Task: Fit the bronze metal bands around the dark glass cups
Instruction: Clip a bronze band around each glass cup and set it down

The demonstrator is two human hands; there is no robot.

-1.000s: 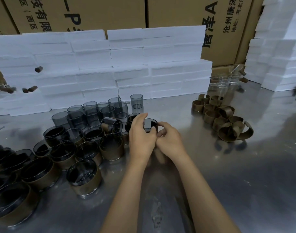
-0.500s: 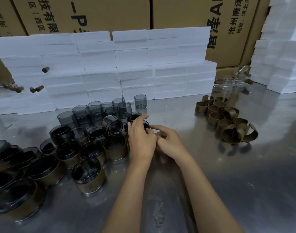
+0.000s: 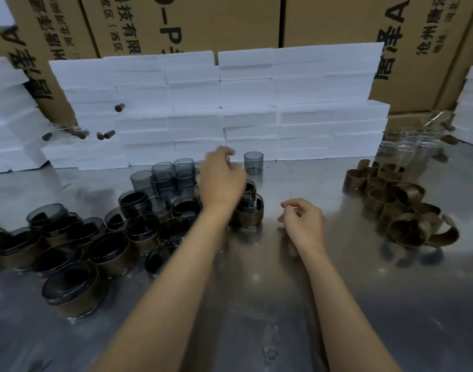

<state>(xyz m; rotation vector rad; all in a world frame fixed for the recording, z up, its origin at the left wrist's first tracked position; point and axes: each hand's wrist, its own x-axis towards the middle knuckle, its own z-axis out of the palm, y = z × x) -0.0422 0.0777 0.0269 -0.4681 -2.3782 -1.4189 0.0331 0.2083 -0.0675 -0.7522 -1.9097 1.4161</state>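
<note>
Left hand (image 3: 222, 181) reaches over bare cups (image 3: 173, 174) just behind banded cup (image 3: 250, 210) — fingers curled at a rim, grip unclear. Right hand (image 3: 303, 224) beside banded cup, loosely curled, empty. Hands apart. Loose bands (image 3: 401, 202) well right of banded cup. Advice: lift one bare cup clear of neighbours — fetch band with right.

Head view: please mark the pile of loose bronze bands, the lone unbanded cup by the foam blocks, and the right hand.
pile of loose bronze bands (image 3: 396, 202), head view, on a band mid-pile.
lone unbanded cup (image 3: 253, 163), head view, on its glass side wall.
right hand (image 3: 303, 224), head view, on the back of the hand.
</note>
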